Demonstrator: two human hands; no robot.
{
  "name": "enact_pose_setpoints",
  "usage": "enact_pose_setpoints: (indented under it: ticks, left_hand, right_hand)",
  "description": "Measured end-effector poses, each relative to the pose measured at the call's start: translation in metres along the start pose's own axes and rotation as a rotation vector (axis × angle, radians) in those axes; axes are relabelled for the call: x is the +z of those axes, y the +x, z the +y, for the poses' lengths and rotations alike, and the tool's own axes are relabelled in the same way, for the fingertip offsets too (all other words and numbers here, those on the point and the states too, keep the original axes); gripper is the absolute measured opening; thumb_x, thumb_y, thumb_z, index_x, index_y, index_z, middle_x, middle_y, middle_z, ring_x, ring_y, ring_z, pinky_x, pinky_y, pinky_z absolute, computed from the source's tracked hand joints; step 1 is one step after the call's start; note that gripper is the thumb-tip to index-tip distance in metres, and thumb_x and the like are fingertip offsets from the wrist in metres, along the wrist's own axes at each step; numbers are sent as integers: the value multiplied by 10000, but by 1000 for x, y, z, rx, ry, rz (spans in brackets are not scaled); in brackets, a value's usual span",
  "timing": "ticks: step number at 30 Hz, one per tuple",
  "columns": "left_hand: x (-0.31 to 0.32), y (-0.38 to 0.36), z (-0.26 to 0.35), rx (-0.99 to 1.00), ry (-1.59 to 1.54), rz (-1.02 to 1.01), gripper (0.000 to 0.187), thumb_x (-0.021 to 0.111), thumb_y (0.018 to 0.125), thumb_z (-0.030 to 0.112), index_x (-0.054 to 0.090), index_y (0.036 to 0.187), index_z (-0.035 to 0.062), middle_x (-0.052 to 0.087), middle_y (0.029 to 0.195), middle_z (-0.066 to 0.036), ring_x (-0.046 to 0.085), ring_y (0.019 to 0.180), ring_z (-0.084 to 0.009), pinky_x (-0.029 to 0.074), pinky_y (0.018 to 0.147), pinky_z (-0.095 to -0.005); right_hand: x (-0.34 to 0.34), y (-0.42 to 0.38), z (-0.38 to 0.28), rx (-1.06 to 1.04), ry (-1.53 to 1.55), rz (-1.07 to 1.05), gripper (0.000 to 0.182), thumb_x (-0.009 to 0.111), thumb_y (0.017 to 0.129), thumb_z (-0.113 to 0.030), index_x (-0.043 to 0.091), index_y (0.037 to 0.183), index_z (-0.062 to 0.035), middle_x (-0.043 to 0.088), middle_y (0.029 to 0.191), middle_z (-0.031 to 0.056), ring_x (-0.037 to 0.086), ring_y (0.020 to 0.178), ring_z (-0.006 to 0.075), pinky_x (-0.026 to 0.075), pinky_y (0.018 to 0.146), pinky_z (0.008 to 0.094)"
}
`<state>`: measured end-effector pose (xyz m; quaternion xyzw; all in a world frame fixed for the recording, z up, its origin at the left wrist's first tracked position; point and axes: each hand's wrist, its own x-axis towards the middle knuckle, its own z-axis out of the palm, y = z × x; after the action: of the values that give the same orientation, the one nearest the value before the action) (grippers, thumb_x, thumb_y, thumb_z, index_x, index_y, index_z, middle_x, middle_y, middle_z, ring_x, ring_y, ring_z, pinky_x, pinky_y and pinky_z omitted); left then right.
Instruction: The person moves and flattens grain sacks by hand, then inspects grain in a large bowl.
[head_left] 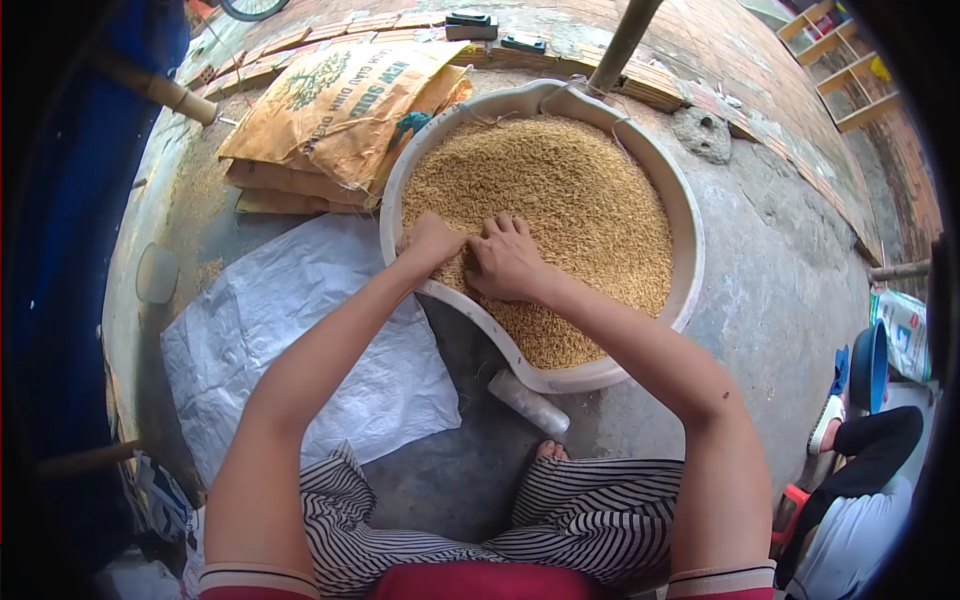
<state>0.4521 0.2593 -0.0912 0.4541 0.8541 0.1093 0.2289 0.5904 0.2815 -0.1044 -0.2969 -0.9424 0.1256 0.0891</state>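
Observation:
A wide pale basin (pixel 690 235) with a raised, curved rim is heaped with golden unhusked rice (pixel 580 190). My left hand (pixel 433 243) is at the basin's left side, just inside the rim, its fingers curled closed; what they hold, if anything, is hidden. Close beside it, my right hand (pixel 505 262) lies on the grain with its fingers stretched forward and apart. The thumb sides of both hands face each other over the rice, nearly touching.
A white woven sheet (pixel 300 330) lies left of the basin, with folded orange sacks (pixel 330 120) behind it. A clear plastic roll (pixel 530 400) rests by my foot. A pole (pixel 625 45) stands behind the basin. Another person (pixel 860 520) sits at right near a blue basin (pixel 868 367).

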Motion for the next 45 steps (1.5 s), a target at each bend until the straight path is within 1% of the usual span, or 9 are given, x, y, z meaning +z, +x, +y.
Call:
enact_pose_setpoints:
  ticks: [7,12,22,25,31,33,40,43,45]
  left_hand:
    - [4,14,-3,19,93,-45,458,666,650,373,653,860,-33,626,891,-245,621,854,-348,493,732,-397]
    - [7,15,-1,-5,80,47,470,713,630,407,659,837,-12,633,866,-232,626,838,-338,496,715,-401]
    - [11,18,-5,-65,58,-39,438,780,591,355,661,856,28,643,922,-172,610,930,-304,498,759,-374]
    - [9,18,-2,-116,-64,-27,428,784,591,328,657,855,17,641,931,-170,612,927,-301,501,767,-370]
    - [4,12,-3,-112,-36,-36,476,772,570,345,648,832,-33,642,874,-199,633,841,-301,507,724,-360]
    - [5,5,3,-193,-118,46,350,788,579,266,659,769,2,656,839,-159,640,832,-267,517,716,-337]
    - [13,11,-6,-176,-200,99,338,765,589,270,652,730,-16,650,768,-167,643,768,-271,512,693,-349]
    - [12,13,-11,-146,-291,33,367,749,593,290,644,730,-34,645,745,-179,640,753,-277,504,692,-357]
    - [18,16,-16,-79,-321,93,325,736,594,268,630,711,-16,602,585,-111,589,547,-205,458,543,-339]
  right_hand:
    - [11,-2,-8,115,-45,103,413,588,681,-364,596,921,-29,517,970,193,427,1034,335,255,949,454]
    - [4,-2,-6,100,29,-11,424,573,685,-348,604,941,-12,515,1029,214,408,1092,356,223,982,498]
    - [-23,17,20,16,96,-255,330,544,758,-287,629,954,-36,554,1029,191,464,1054,326,374,895,387]
    - [-22,24,27,0,171,-166,321,554,766,-279,622,951,-27,583,953,198,496,1000,330,390,875,404]
    - [-27,35,41,-39,257,-149,324,576,763,-253,612,966,-3,603,888,195,523,970,328,419,853,405]
    - [-35,37,43,-71,259,-201,322,575,766,-246,609,969,1,607,874,197,549,928,329,444,812,392]
    - [-49,41,51,-26,294,-192,326,567,784,-241,598,993,8,614,866,198,592,831,329,467,779,382]
    - [-56,41,51,-9,289,-180,327,564,789,-237,594,1004,6,623,843,197,603,822,320,470,772,382]
    - [-57,43,53,33,310,-177,325,562,790,-232,592,1008,6,628,847,201,609,816,318,473,768,381]
